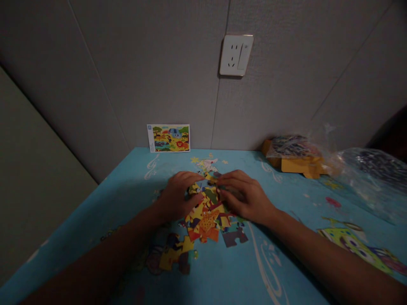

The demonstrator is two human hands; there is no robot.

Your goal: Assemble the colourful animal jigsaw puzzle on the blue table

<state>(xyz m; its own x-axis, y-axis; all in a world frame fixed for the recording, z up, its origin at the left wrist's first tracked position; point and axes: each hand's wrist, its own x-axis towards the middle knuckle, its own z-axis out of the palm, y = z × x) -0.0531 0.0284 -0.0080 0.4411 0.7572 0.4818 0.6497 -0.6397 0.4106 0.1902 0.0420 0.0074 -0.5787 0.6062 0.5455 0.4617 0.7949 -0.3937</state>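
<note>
A heap of colourful jigsaw puzzle pieces lies on the blue table, several overlapping. My left hand rests at the heap's left side, fingers curved over its far edge and thumb apart. On the other side, my right hand reaches in with its fingers stretched out, touching the pieces, its thumb held away. No single piece is plainly gripped in either hand. A grey puzzle piece lies at the heap's near right edge. Nearer to me, a few yellow and dark pieces lie beside my left forearm.
A picture card with animals leans against the wall at the back. An orange box and a clear plastic bag occupy the back right. The blue tablecloth has printed cartoon figures. A white socket is on the wall.
</note>
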